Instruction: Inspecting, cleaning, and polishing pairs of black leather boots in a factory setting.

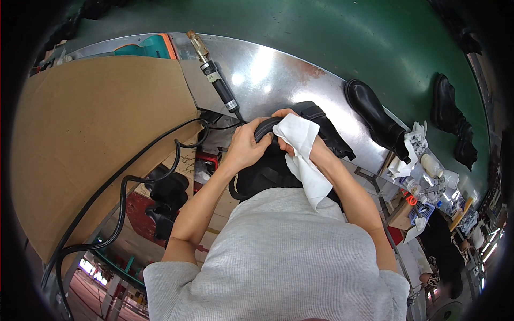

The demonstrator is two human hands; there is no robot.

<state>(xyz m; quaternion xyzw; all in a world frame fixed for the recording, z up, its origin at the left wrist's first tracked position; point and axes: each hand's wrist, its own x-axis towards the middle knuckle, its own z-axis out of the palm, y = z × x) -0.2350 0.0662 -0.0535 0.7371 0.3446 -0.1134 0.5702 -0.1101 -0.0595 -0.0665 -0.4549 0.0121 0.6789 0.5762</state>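
Observation:
Close to my body, a black leather boot [266, 128] is held between my two hands, its rounded end pointing up and away from me. My left hand [246, 145] grips its left side, fingers wrapped round it. A white cloth [299, 140] is draped over my right hand [286, 145], which is closed on it against the boot's right side; the cloth hides several of those fingers and hangs down toward my shirt. Just beyond my right hand, another black boot [327, 130] lies on the metal worktop. The lower part of the held boot merges with dark material in my lap.
A cylindrical tool [218, 83] with a black cable [123, 184] lies beyond my left hand. Brown cardboard [101, 139] covers the left side. More black boots [375, 115] stand right, by the green belt [342, 32]. Bottles [431, 166] and papers crowd the right shelf.

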